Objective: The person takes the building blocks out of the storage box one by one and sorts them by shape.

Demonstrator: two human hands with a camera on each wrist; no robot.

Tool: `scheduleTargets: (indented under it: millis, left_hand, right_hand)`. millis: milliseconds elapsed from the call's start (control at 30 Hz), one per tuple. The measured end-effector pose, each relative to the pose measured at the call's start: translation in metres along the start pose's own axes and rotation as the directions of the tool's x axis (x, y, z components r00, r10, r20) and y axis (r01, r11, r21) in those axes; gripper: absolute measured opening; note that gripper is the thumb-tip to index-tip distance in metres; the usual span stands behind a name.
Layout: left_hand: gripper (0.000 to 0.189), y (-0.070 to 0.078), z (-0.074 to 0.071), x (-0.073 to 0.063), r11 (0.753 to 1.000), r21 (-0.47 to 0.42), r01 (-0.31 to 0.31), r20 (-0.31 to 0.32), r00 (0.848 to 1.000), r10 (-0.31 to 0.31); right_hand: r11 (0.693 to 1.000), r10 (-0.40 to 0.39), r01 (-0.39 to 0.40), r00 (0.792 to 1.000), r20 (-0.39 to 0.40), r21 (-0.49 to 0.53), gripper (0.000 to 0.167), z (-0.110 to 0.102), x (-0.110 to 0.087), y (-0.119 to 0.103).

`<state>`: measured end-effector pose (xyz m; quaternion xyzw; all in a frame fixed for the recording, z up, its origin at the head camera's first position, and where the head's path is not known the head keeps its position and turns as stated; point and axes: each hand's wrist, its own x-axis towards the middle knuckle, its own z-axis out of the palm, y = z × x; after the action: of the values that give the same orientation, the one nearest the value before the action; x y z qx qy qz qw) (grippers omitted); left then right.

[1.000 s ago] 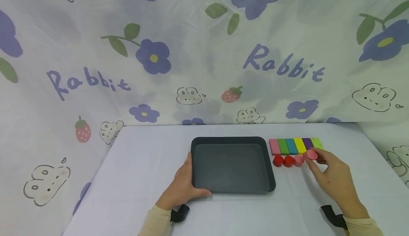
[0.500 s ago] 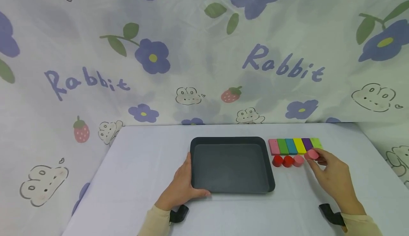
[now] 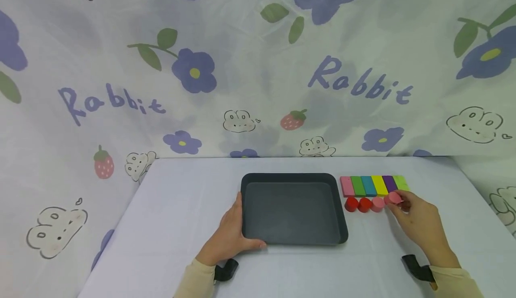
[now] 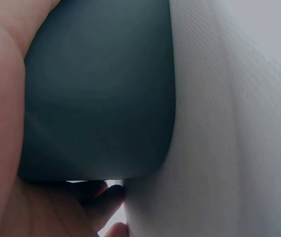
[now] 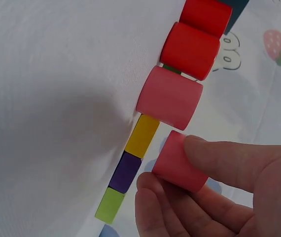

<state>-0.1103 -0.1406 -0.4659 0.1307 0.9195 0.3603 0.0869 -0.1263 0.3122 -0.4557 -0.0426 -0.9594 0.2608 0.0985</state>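
My right hand [image 3: 419,222] pinches a pink cylinder block [image 3: 392,198] between thumb and fingers. The right wrist view shows this block held just off the table, with a small gap from another pink cylinder block [image 5: 170,98] at the right end of a short row. Two red cylinder blocks [image 3: 351,204] continue that row leftward. Behind it lie several coloured rectangular blocks [image 3: 368,186] side by side. My left hand [image 3: 227,235] rests against the near left corner of a dark grey baking tray [image 3: 294,240], thumb along the front wall, straight fingers along the left side.
A white cloth covers the table [image 3: 181,190], whose back edge meets a printed curtain [image 3: 258,65] with flowers and rabbits. The tray's right wall stands close to the row of blocks. Black straps [image 3: 226,269] sit at both wrists.
The pink cylinder block in my right hand has come down slightly, beside the end of the row. My left hand and the tray stay in place.
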Motion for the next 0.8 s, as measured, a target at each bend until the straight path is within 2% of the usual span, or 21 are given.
scheduleTargets:
  millis: [500, 800]
  left_hand:
    - [0.145, 0.0015, -0.0006, -0.0008, 1.0, -0.01, -0.008, 0.003, 1.0, 0.008]
    - [0.145, 0.0018, -0.0018, -0.0015, 1.0, -0.004, -0.009, 0.001, 1.0, 0.009]
  right_hand:
    - [0.999, 0.036, -0.035, 0.993, 0.114, -0.015, 0.048, -0.0012, 0.004, 0.0015]
    - [0.999, 0.027, -0.023, 0.991, 0.132, -0.027, 0.044, -0.0006, 0.0077, 0.0048]
